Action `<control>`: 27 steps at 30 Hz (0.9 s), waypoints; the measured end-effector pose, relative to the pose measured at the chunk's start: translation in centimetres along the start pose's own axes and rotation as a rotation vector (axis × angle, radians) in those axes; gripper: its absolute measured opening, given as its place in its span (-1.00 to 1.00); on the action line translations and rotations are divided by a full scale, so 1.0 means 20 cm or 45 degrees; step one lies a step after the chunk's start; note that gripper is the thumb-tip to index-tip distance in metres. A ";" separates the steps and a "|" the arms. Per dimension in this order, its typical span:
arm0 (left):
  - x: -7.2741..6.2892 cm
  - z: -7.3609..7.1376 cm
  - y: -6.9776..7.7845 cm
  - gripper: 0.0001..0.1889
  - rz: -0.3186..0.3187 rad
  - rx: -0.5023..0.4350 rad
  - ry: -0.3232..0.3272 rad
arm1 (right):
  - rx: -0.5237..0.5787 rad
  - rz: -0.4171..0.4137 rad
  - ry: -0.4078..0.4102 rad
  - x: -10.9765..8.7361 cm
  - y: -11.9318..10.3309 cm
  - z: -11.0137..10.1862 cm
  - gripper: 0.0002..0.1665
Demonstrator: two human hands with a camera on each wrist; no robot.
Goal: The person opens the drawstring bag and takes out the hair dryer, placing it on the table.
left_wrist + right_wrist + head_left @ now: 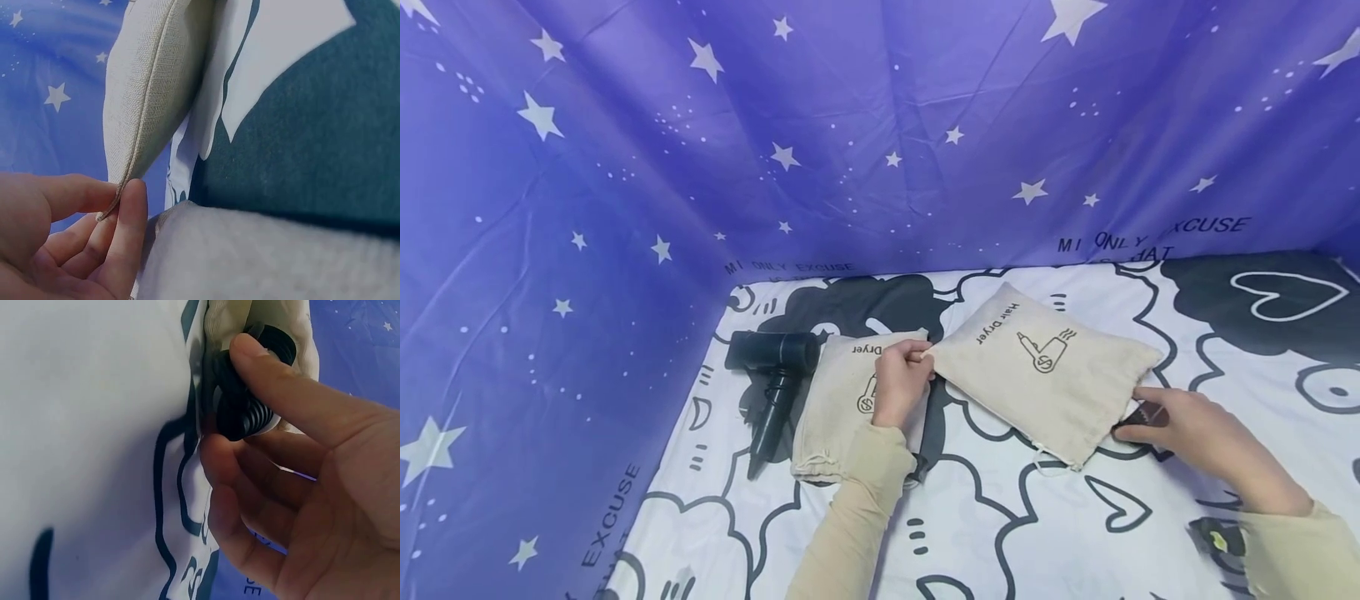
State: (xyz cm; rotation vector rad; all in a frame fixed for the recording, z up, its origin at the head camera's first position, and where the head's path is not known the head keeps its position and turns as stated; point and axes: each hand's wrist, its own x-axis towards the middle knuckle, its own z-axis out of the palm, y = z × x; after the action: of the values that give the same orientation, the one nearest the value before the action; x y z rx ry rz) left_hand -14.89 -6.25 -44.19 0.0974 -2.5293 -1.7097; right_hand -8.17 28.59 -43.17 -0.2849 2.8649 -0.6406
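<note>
A beige drawstring cloth bag (1045, 400) printed "Hair Dryer" lies slanted in the head view, plumped out by its contents. My left hand (904, 383) pinches its closed corner between thumb and fingertips; the left wrist view shows the piped seam of the bag (147, 94) there. At the open mouth, my right hand (1206, 429) pinches a black ribbed cord bundle (253, 419) between thumb and fingers. What else the bag holds is hidden inside it.
To the left lies a black hair dryer (775, 354), nozzle handle toward me. Beside it a second printed bag (827, 408) lies partly under my left arm. A patterned black-and-white cloth (1060, 550) covers the surface; a purple star curtain (850, 108) hangs behind and left.
</note>
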 end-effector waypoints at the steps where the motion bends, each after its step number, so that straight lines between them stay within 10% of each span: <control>1: 0.00 0.00 0.00 -0.77 0.006 0.001 -0.003 | 0.000 0.007 -0.008 0.00 0.01 -0.01 -0.21; 19: 0.03 -0.03 0.00 -0.81 -0.005 0.023 -0.064 | -0.071 0.033 -0.014 -0.06 0.17 -0.04 -0.05; 27: 0.07 -0.05 0.06 -0.71 0.094 0.255 -0.191 | -0.073 0.022 0.019 -0.03 0.12 -0.02 0.01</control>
State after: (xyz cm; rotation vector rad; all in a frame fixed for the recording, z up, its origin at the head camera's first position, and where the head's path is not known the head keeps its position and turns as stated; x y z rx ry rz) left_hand -16.17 -6.92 -42.59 -0.1146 -2.7685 -1.4859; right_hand -8.01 30.95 -43.80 -0.2646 2.9004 -0.5609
